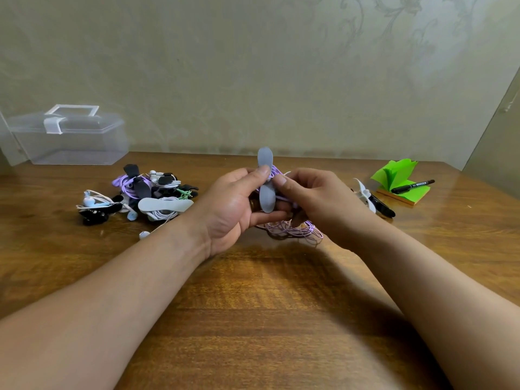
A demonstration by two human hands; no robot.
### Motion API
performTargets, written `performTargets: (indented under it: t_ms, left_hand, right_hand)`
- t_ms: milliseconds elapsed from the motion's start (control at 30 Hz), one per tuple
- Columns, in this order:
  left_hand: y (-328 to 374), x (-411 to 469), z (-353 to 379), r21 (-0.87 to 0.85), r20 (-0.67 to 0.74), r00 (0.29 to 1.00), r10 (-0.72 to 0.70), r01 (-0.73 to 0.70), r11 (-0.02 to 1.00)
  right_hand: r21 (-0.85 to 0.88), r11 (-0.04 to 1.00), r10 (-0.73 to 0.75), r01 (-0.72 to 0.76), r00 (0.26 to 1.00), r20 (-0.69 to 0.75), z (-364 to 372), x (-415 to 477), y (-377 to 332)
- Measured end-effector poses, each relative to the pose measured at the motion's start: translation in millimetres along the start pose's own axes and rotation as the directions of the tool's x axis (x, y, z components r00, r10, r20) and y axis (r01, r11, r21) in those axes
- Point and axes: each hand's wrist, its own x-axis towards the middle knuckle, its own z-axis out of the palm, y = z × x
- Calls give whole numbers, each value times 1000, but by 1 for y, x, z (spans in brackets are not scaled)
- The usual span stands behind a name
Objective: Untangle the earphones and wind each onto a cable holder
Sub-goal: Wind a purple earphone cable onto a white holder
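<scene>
At frame centre, a grey cable holder (265,181) and purple earphones (289,230) are gripped by both hands' (233,204) (312,198) curled fingers.

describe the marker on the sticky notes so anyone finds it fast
Go to the green sticky note pad on the right of the wooden table. A black marker lies across its top. The other black pen nearby lies on the wood, beside a white cable holder.

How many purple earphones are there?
2. One purple tangle hangs between the left hand and right hand, with a grey holder. The other purple set lies in the pile on the table, by a black holder. More may be hidden there.
</scene>
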Motion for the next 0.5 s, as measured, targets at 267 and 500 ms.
performTargets:
  t_ms: [267, 500]
  left_hand:
    - [0, 5, -10, 150, -65, 998, 2, 8, 989]
    - [-10, 6, -8, 404, -60, 997, 46, -18, 915]
  right_hand:
    - [36, 999, -19, 23, 995, -100, -7, 4, 5]
    - [216, 976, 31, -25, 999, -26, -8, 5, 3]
